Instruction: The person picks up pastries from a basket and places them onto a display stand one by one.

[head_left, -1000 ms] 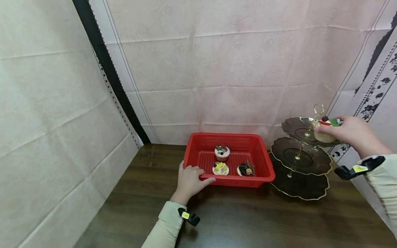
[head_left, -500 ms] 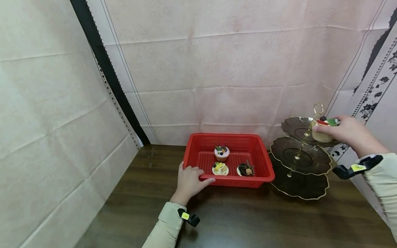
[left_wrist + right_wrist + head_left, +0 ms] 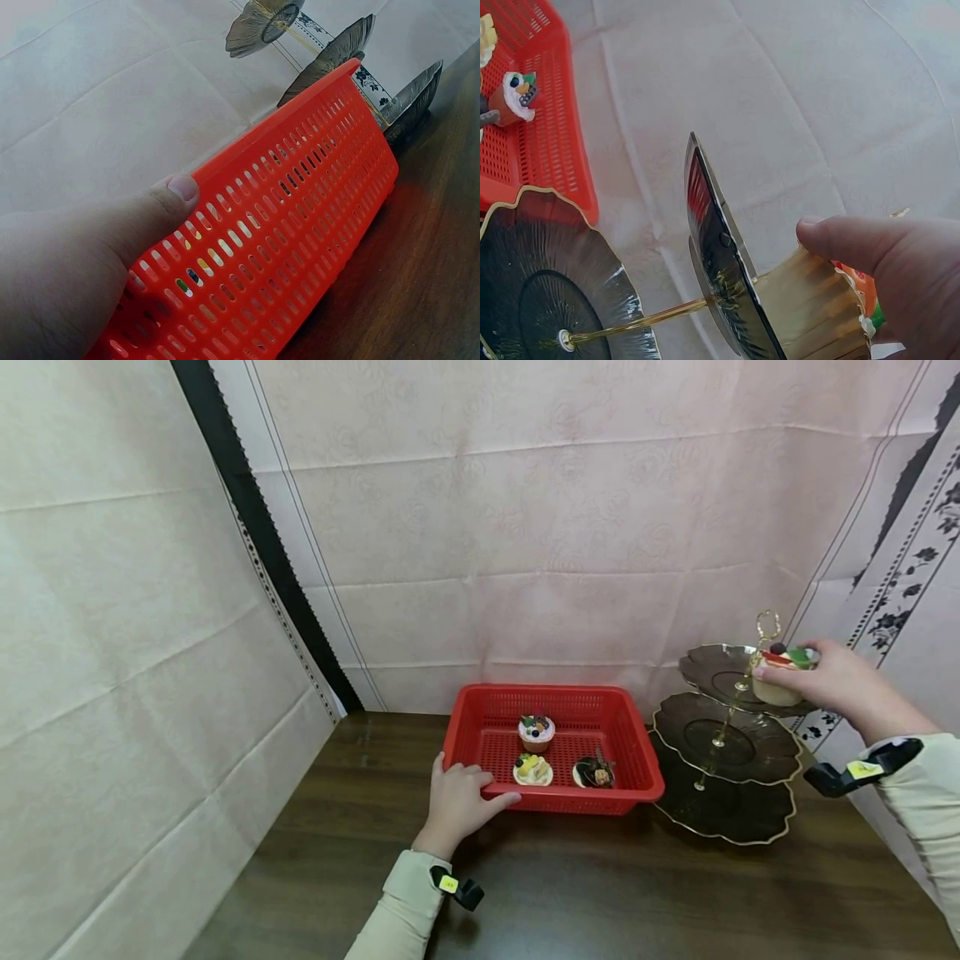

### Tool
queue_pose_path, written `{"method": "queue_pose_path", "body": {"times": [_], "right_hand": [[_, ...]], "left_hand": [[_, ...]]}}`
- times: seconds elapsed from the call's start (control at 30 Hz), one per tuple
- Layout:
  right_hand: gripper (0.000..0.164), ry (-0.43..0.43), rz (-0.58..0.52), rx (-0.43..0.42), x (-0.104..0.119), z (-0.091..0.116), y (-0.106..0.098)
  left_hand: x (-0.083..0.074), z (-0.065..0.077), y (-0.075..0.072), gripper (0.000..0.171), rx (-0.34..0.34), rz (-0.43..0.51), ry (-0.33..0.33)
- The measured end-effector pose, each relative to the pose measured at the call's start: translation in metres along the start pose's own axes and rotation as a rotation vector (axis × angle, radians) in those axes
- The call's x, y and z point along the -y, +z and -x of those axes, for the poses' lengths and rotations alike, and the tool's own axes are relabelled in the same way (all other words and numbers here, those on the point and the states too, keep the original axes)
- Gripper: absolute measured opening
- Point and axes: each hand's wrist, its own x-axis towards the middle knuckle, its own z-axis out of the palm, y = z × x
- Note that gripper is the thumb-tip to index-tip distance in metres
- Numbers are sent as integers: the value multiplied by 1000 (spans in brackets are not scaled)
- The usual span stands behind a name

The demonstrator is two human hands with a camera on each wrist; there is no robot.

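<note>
My right hand (image 3: 843,687) grips a cupcake (image 3: 776,690) topped with red fruit, a dark berry and a green leaf. It holds the cupcake at the right part of the top plate (image 3: 705,670) of a three-tier stand, beside the gold ring handle. In the right wrist view, the pleated pale case (image 3: 810,304) has its bottom right at that plate. My left hand (image 3: 459,800) holds the front left corner of a red plastic basket (image 3: 570,802), its thumb over the front rim. Inside sit a pink-frosted cupcake (image 3: 537,734), a yellow-fruited one (image 3: 533,768) and a dark chocolate-topped one (image 3: 595,771).
The stand's middle plate (image 3: 750,760) and bottom plate (image 3: 735,822) have wavy gold edges and sit close to the basket's right side. All stand on a dark wooden table (image 3: 600,893). Pale cloth (image 3: 562,527) hangs behind and along both sides.
My right hand has shifted slightly left with the cupcake, closer to the stand's central handle. The left hand and the basket stay where they were.
</note>
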Motion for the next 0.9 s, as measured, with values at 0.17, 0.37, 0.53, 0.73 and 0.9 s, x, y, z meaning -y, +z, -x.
{"method": "queue_pose_path", "body": {"times": [0.17, 0.37, 0.53, 0.73, 0.9], "right_hand": [[105, 15, -31, 5, 1, 2, 0], [109, 33, -73, -12, 3, 10, -1], [106, 58, -72, -73, 9, 22, 0], [96, 60, -35, -234, 24, 36, 8], [86, 35, -75, -298, 40, 43, 20]], "left_hand": [[0, 0, -1, 64, 5, 2, -5], [-1, 0, -1, 64, 13, 13, -18], [-2, 0, -2, 64, 16, 19, -17], [-2, 0, -2, 64, 7, 12, -15], [-1, 1, -1, 63, -4, 20, -10]]}}
